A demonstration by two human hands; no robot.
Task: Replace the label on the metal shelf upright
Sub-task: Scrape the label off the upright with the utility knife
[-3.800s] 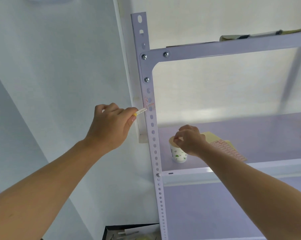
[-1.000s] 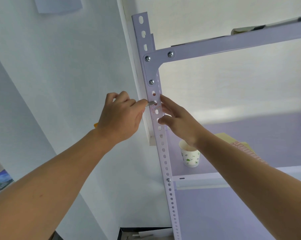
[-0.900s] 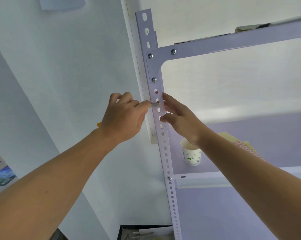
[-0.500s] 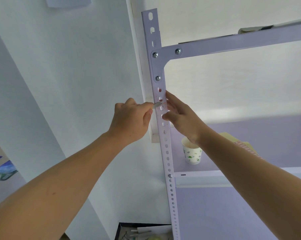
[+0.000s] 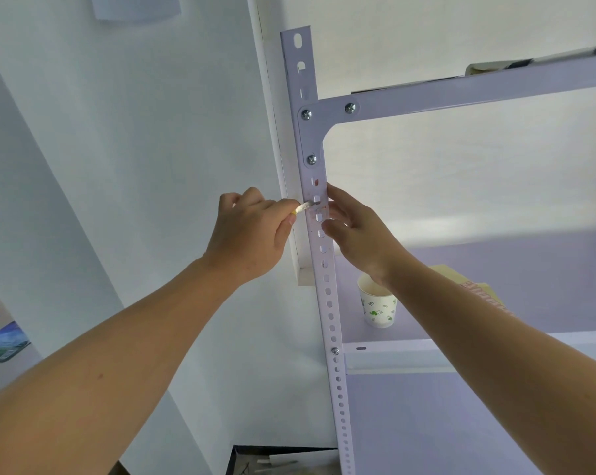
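The white perforated metal shelf upright (image 5: 330,313) runs down the middle of the head view. Faint reddish label residue (image 5: 313,219) marks it just below the corner bracket. My left hand (image 5: 252,234) pinches a small scraper (image 5: 303,208) with a yellow end, its pale tip lying against the upright's left edge at the residue. My right hand (image 5: 358,231) holds the upright from the right at the same height, thumb on the front face and fingers along its right edge. No whole label shows on the upright.
A paper cup (image 5: 377,308) with green leaves stands on the middle shelf (image 5: 409,344), right of the upright. Behind my right forearm lies a yellowish sheet with red print (image 5: 478,289). The top shelf beam (image 5: 478,87) crosses above. A dark box (image 5: 282,462) sits below.
My right hand left the paper cup and came up to hold the upright. My left hand brought the scraper tip onto the residue and keeps it there over the last second.
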